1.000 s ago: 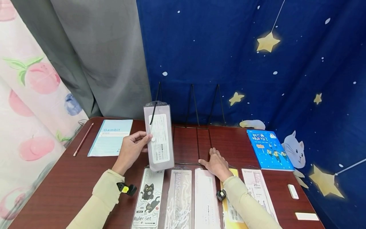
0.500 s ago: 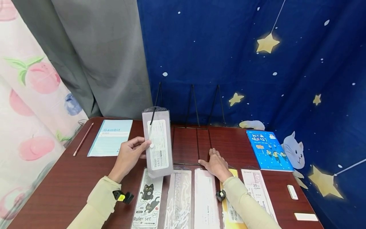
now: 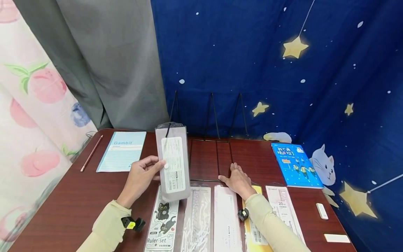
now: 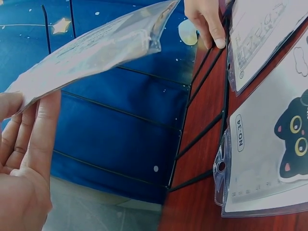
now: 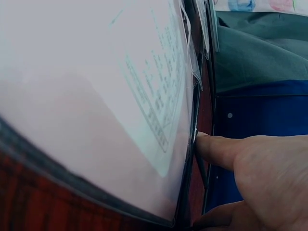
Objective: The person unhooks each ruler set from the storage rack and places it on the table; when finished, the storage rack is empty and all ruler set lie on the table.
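My left hand [image 3: 141, 178] pinches the left edge of a flat plastic ruler-set packet [image 3: 175, 164] with a white label, thumb in front and fingers behind. The packet stands tilted, and the tip of the left prong of a black wire rack [image 3: 217, 161] shows in front of its clear top. In the left wrist view the packet [image 4: 96, 53] appears nearly edge-on above the fingers. My right hand [image 3: 237, 180] rests on the rack's front base wire, fingers extended; its thumb [image 5: 216, 148] touches the wire in the right wrist view.
Along the front lie a black-cat ruler set [image 3: 162, 217], a clear ruler packet [image 3: 197, 217], a pink packet [image 3: 227, 217], a yellow one [image 3: 255, 224] and another pink one [image 3: 280, 199]. A notebook [image 3: 122, 150] and pencil [image 3: 92, 154] lie left; a blue book [image 3: 297, 164] and erasers [image 3: 337, 238] right.
My left hand has drawn the packet down and slightly toward me, so its top sits nearer the prong's tip. My right hand has stayed in place on the rack.
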Available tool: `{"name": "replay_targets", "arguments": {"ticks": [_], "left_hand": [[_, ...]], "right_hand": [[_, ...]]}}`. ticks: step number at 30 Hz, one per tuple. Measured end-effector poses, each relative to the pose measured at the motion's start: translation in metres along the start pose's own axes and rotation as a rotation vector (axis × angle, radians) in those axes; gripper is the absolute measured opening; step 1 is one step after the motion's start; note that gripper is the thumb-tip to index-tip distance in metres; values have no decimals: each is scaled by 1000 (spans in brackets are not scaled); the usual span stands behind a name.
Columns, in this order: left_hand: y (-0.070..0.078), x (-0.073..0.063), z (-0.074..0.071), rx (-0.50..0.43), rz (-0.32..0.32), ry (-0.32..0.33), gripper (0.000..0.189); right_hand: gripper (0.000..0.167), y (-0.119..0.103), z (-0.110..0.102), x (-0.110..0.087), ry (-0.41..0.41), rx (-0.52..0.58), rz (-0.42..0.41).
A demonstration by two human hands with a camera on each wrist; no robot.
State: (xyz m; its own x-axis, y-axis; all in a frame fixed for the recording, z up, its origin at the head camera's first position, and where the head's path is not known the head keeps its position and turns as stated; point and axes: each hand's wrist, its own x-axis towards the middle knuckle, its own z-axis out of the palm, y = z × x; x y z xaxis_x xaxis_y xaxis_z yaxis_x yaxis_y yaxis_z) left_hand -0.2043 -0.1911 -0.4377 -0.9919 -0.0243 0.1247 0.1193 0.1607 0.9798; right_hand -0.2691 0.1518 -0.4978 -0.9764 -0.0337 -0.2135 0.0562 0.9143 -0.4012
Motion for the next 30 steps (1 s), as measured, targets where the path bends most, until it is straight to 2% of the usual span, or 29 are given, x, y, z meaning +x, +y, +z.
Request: {"name": "replay_targets", "arguments": {"ticks": [5, 13, 21, 30], "left_hand": [[2, -6, 0, -17, 0, -1, 36], [1, -18, -4, 46, 18, 1, 32], [7, -32, -5, 59, 15, 5, 28], [10, -39, -7, 76, 33, 14, 25]], "right_hand": [[94, 0, 0, 0, 3, 1, 2], [93, 0, 2, 0, -1, 11, 5], [94, 0, 0, 1, 10, -15, 5], [94, 1, 2, 1, 6, -4, -2]]}}
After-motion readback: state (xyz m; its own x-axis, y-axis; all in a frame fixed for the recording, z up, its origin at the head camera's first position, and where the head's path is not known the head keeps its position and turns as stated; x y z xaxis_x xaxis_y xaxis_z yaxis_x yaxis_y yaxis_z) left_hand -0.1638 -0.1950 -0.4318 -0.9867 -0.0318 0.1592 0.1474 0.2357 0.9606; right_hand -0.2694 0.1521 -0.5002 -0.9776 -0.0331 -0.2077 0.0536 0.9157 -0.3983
